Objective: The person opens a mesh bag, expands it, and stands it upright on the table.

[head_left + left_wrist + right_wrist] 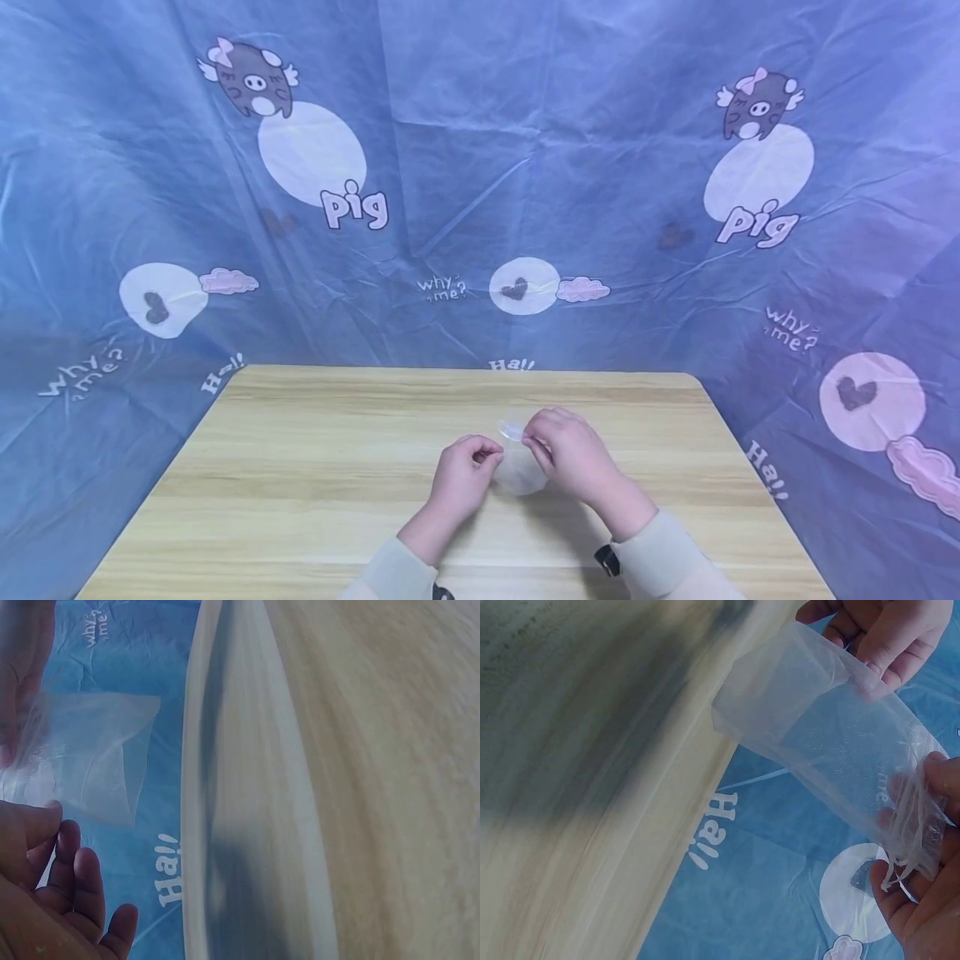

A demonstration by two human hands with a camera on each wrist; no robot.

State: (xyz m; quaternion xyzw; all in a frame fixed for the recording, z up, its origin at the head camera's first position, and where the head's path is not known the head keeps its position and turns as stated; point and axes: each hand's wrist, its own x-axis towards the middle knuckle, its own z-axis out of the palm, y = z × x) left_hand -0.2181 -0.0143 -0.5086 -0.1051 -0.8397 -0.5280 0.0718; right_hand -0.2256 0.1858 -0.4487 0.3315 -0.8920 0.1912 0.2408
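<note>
A sheer white drawstring pouch [522, 477] hangs between my two hands, just over the tabletop. My left hand [463, 477] pinches its side edge between thumb and fingertips. On the other side, my right hand [576, 457] grips the gathered top, where the thin white cords [907, 825] show in the right wrist view. Seen from the left wrist, the pouch [97, 757] is see-through, with its flat bottom end pointing away from the fingers. Nothing can be made out inside it.
A pale wood-grain table [300, 492] lies beneath both hands. Blue printed cloth [465, 150] with pig drawings and lettering hangs behind and along both sides of the table. Dark bands [607, 560] sit at the wrists by the light sleeves [667, 554].
</note>
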